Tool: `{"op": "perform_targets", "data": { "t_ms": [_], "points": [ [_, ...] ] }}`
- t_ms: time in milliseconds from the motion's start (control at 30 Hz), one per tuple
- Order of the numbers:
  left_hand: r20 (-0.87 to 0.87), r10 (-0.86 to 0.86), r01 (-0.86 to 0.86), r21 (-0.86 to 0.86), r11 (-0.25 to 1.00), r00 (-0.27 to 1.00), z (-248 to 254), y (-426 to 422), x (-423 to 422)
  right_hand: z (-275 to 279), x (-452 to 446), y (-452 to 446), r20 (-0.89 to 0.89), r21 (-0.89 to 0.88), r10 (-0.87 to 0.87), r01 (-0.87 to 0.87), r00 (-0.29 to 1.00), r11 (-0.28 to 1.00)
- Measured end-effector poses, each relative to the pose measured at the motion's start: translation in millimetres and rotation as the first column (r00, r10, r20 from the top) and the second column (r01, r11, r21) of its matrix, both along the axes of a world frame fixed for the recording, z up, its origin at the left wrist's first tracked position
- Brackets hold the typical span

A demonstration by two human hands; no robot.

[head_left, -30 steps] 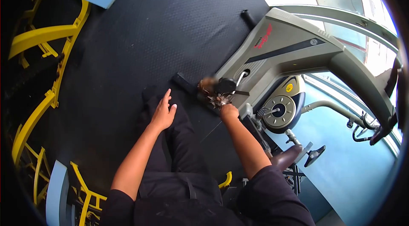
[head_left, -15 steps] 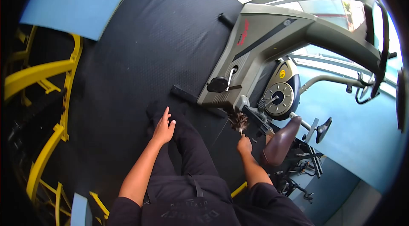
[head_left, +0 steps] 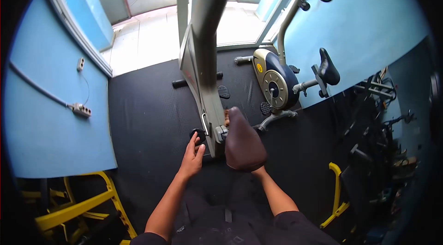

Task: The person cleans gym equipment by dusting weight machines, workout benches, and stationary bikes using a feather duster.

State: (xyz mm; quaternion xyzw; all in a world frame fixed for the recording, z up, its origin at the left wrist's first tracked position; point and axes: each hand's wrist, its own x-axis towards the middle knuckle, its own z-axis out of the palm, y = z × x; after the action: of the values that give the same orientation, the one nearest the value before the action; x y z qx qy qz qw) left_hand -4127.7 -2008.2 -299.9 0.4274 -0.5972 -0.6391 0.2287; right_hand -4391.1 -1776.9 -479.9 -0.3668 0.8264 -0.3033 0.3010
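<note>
The large grey exercise bike (head_left: pixel 210 60) stands straight ahead, its brown saddle (head_left: pixel 244 146) nearest to me. My left hand (head_left: pixel 191 156) is open, fingers apart, beside the black pedal (head_left: pixel 197 136) on the bike's left side; whether they touch is unclear. Behind the saddle's rear right edge, my right hand (head_left: pixel 259 171) is mostly hidden, with only the wrist side showing. A small brown patch of the feather duster (head_left: pixel 226 116) shows just left of the saddle's nose; its handle is out of sight.
A second bike (head_left: pixel 276 81) with a black seat stands to the right. Yellow metal frames are at lower left (head_left: pixel 83 209) and lower right (head_left: pixel 337 194). A power strip (head_left: pixel 81 110) hangs on the blue wall (head_left: pixel 50 139). More gym equipment is at far right.
The view has turned to face the bike from behind its saddle. My right hand, earlier seen holding the feather duster, has gone behind the saddle. My left hand is now beside the pedal.
</note>
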Motion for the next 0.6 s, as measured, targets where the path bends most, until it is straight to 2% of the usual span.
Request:
{"op": "perform_targets", "data": {
  "t_ms": [33,67,100,133,200,233,267,300,333,367,433,467,533,600],
  "points": [
    [-0.037,-0.026,0.023,-0.078,0.997,0.999,16.6,-9.5,-24.4,1.2,-1.3,-14.2,0.147,-0.184,-0.049,0.076,0.988,0.980],
    [-0.008,-0.058,0.057,-0.098,0.994,0.998,33.0,-17.2,-47.4,7.3,-12.2,-24.8,0.176,-0.202,-0.077,0.113,0.981,0.973],
    [-0.048,-0.098,0.091,-0.134,0.987,0.994,52.9,-23.9,-71.9,27.7,-30.6,-38.2,0.138,0.009,0.029,-0.030,0.990,1.000],
    [-0.081,-0.134,0.120,-0.161,0.980,0.988,68.6,-25.9,-95.6,45.8,-49.1,-54.4,0.133,0.226,0.151,-0.178,0.980,0.958],
    [0.011,-0.133,0.133,-0.186,0.973,0.991,87.7,-25.0,-136.5,37.6,-88.3,-83.7,0.016,0.393,0.329,-0.308,0.944,0.866],
    [0.340,-0.154,0.288,-0.393,0.873,0.928,94.7,-23.7,-156.3,33.5,-113.7,-102.1,-0.031,0.438,0.392,-0.340,0.920,0.832],
    [0.625,-0.080,0.480,-0.505,0.717,0.777,98.5,-22.0,-175.8,43.7,-136.7,-126.0,-0.083,0.400,0.403,-0.340,0.911,0.851],
    [0.644,-0.054,0.448,-0.467,0.762,0.763,98.2,-19.9,-190.7,35.8,-155.5,-150.3,-0.202,0.266,0.357,-0.299,0.912,0.916],
    [0.668,-0.037,0.449,-0.457,0.768,0.744,96.8,-18.8,-201.0,31.1,-172.7,-178.9,-0.209,0.144,0.289,-0.262,0.934,0.954],
    [0.704,0.058,0.421,-0.486,0.765,0.708,93.8,-15.4,-209.1,29.0,-189.0,-205.6,-0.201,0.027,0.220,-0.219,0.955,0.975],
    [0.718,0.214,0.381,-0.568,0.729,0.662,77.6,-4.2,-219.5,28.9,-217.2,-249.1,-0.169,-0.170,0.190,-0.218,0.967,0.961],
    [0.743,0.188,0.408,-0.540,0.736,0.643,72.2,-4.4,-221.7,21.9,-223.5,-258.1,-0.135,-0.155,0.180,-0.200,0.974,0.967],
    [0.740,0.286,0.397,-0.597,0.698,0.609,69.1,-4.1,-220.8,0.2,-223.9,-252.2,0.030,-0.315,0.167,-0.149,0.986,0.937],
    [0.790,0.282,0.436,-0.554,0.709,0.545,70.7,-6.9,-231.1,-39.7,-183.9,-208.6,0.219,-0.288,0.174,-0.107,0.960,0.952]
  ]
}}
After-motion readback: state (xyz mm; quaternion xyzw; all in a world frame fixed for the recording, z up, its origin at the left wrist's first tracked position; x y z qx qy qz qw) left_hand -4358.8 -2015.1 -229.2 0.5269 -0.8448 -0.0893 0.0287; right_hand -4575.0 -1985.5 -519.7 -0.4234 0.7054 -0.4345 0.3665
